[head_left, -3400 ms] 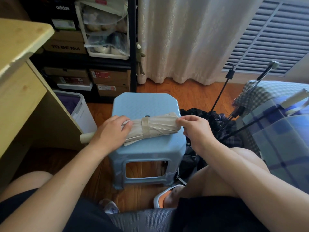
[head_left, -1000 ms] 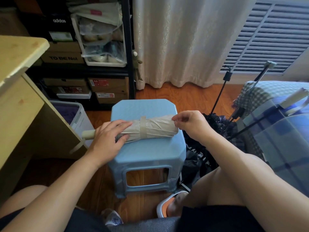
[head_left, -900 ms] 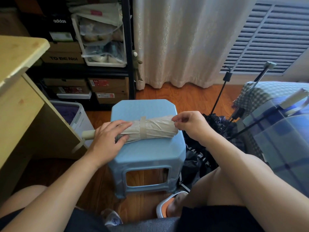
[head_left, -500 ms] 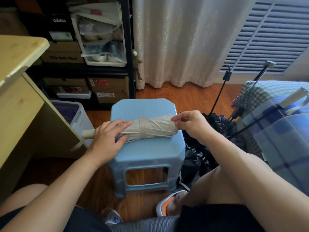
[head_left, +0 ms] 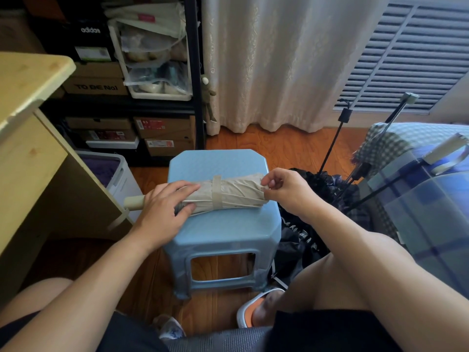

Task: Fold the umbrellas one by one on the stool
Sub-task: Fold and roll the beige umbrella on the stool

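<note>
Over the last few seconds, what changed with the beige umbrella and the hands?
The left hand flattened from gripping to pressing the beige umbrella. The right hand stays pinching the tip end. The strap is still wrapped, and the umbrella still lies on the stool.

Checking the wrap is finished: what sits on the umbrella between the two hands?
In the head view, only the closed strap circles the beige umbrella between the left hand and right hand.

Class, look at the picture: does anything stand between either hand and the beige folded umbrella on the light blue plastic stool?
Nothing visible does. The left hand rests on the beige folded umbrella near its handle, and the right hand pinches its fabric tip, on the light blue plastic stool.
</note>
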